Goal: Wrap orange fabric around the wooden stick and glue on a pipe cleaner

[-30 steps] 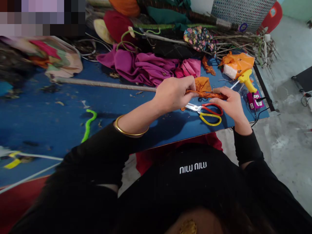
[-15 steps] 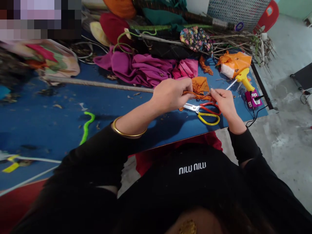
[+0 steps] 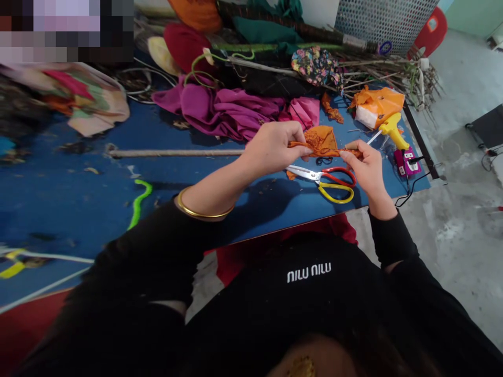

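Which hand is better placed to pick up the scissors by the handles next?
Probably the right hand: it is just beside the handle end of the scissors, while the left hand is nearer the blades. Both pinch the orange cloth, so the right would have to let go first.

We count two bare hands (image 3: 273,149), one gold metal bangle (image 3: 202,213), one pair of red-and-yellow-handled metal scissors (image 3: 315,176), one yellow plastic glue gun (image 3: 394,131), one magenta power strip (image 3: 401,162), one wavy bright-green strip (image 3: 137,201) and one red plastic chair (image 3: 436,30). We cannot tell how many patterned orange cloths (image 3: 324,140) there are
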`<state>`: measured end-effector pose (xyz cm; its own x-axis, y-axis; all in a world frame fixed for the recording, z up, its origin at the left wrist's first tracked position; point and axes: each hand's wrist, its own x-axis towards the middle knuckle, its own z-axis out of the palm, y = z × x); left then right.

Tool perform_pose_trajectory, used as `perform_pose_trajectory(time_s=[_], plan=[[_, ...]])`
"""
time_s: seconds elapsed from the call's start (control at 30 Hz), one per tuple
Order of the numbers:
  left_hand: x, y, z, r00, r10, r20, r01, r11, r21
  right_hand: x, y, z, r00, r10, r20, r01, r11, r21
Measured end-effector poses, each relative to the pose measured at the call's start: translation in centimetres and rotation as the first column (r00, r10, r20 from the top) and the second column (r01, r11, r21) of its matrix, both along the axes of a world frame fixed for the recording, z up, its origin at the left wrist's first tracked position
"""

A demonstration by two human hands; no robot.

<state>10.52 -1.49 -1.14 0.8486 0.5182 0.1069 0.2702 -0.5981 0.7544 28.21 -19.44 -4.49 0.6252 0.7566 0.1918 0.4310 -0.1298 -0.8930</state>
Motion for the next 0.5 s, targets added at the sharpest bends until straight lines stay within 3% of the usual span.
perform_pose_trajectory(time_s=[0.1, 0.17, 0.27, 0.33, 0.4, 0.5], plan=[[0.0, -0.2, -0.2, 1.0, -0.005, 0.028, 0.004, 1.0, 0.018, 0.4, -0.2, 0.1, 0.998, 0.044, 0.05, -0.042, 0.998, -0.037], [-0.1, -0.3, -0.3, 0.998, -0.011, 0.054, 0.01, 1.0, 0.029, 0.8, -0.5, 0.5, 0.974, 0.043, 0.221, -0.036, 0.999, -0.037], [-0.1, -0.4, -0.5, 0.998, -0.005, 0.066, 0.0, 0.997, 0.079, 0.8, -0.9, 1.2, 0.846, 0.01, 0.533, 0.025, 0.998, -0.058], [-0.1, -0.6, -0.6, 0.999, -0.009, 0.049, 0.004, 0.994, 0.11, 0.1, -0.7, 1.5, 0.75, 0.059, 0.658, 0.017, 0.994, -0.108], [-0.1, -0.9, -0.5, 0.999, -0.027, 0.024, 0.024, 0.991, 0.134, -0.9, -0.2, 1.7, 0.697, 0.131, 0.705, -0.034, 0.988, -0.15], [-0.2, -1.2, -0.4, 0.999, -0.052, -0.003, 0.052, 0.981, 0.188, -2.1, 0.8, 1.9, 0.71, 0.183, 0.679, -0.085, 0.981, -0.176]])
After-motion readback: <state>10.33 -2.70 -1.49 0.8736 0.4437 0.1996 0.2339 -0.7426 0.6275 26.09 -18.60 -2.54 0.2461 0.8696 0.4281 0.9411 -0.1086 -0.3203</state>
